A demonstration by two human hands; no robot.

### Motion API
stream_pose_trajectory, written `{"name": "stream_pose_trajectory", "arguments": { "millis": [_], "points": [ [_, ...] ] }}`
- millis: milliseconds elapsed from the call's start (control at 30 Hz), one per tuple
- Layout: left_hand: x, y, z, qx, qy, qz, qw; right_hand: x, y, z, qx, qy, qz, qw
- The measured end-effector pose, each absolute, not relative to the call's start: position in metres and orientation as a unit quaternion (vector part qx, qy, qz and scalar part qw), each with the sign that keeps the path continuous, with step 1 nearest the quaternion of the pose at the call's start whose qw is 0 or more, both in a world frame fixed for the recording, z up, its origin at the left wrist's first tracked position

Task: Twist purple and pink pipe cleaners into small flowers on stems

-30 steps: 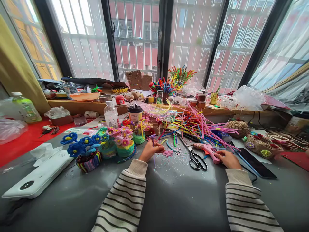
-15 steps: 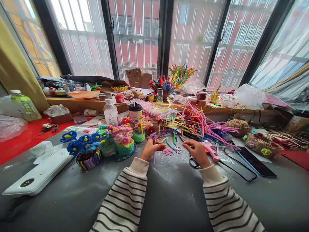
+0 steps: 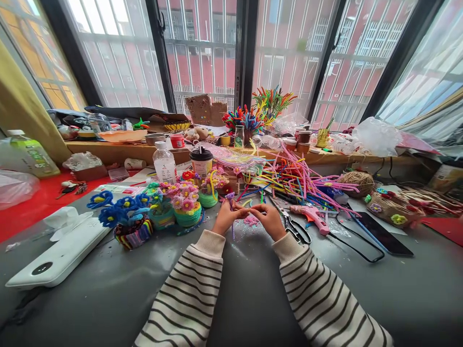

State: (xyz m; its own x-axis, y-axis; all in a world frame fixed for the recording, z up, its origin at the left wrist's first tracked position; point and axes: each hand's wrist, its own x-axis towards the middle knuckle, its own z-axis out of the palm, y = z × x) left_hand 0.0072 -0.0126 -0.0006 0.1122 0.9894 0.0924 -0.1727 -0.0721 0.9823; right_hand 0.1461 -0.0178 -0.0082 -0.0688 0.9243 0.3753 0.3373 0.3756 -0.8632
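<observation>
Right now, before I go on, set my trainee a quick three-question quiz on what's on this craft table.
1. True or false: the right hand holds the pink glue gun.
2. What lies between the right hand and the glue gun? A) scissors B) a phone C) a bottle
3. Fill in: the left hand pinches a thin ______ stem.

Key:
1. False. The glue gun lies on the table, apart from the hand.
2. A, the scissors.
3. Purple; the purple stem hangs below the fingers, and both hands meet at its top.

Barred daylit windows (image 3: 202, 53) behind cluttered grey table (image 3: 253, 294)
</observation>
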Motion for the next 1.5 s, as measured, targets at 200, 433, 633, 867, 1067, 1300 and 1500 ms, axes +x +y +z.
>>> {"name": "stream_pose_trajectory", "arguments": {
  "millis": [200, 433, 633, 867, 1067, 1300, 1500],
  "points": [
    [0.007, -0.010, -0.003, 0.513, 0.399, 0.532, 0.543, 0.144, -0.015, -0.015, -0.480, -0.648, 0.297, 0.511],
    [0.008, -0.012, -0.003, 0.483, 0.406, 0.534, 0.563, 0.135, -0.016, -0.024, -0.452, -0.582, 0.364, 0.570],
    [0.014, -0.013, -0.003, 0.475, 0.392, 0.527, 0.586, 0.129, -0.017, -0.028, -0.444, -0.507, 0.398, 0.623],
    [0.015, -0.004, -0.012, 0.562, 0.411, 0.514, 0.501, 0.142, -0.012, -0.025, -0.462, -0.502, 0.345, 0.645],
    [0.014, -0.006, -0.014, 0.666, 0.387, 0.515, 0.378, 0.154, -0.016, -0.013, -0.470, -0.511, 0.286, 0.660],
    [0.012, -0.011, -0.014, 0.711, 0.392, 0.486, 0.324, 0.154, -0.027, -0.002, -0.452, -0.588, 0.144, 0.655],
    [0.012, -0.013, -0.012, 0.728, 0.393, 0.473, 0.302, 0.152, -0.030, -0.002, -0.461, -0.619, 0.014, 0.636]
  ]
}}
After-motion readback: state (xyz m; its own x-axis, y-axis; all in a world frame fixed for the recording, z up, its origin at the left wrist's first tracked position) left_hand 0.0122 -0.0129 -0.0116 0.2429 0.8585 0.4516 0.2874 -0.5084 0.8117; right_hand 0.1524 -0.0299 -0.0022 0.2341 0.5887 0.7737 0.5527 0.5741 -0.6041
